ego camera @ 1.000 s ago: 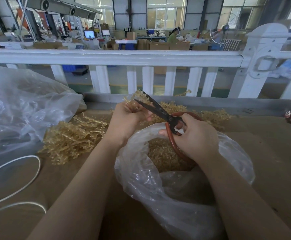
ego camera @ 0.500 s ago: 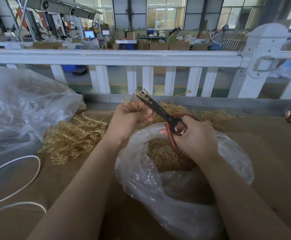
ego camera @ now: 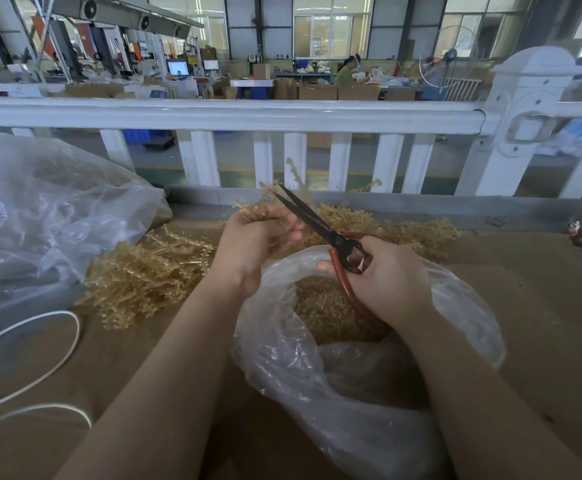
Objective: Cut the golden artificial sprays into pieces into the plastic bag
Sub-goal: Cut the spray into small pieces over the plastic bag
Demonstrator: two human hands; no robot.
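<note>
Your left hand (ego camera: 255, 237) pinches a golden artificial plastic spray (ego camera: 265, 206) in a curled grip, its tips poking up past the fingers. Your right hand (ego camera: 386, 275) curls round the red loop handles of the dark-bladed scissors (ego camera: 317, 225), whose blades stand slightly parted at the spray. Below both hands the clear plastic bag (ego camera: 317, 375) lies open on the brown surface (ego camera: 542, 306), cut golden pieces (ego camera: 320, 306) inside. A heap of uncut golden sprays (ego camera: 144, 271) lies left of it. No writing is readable.
</note>
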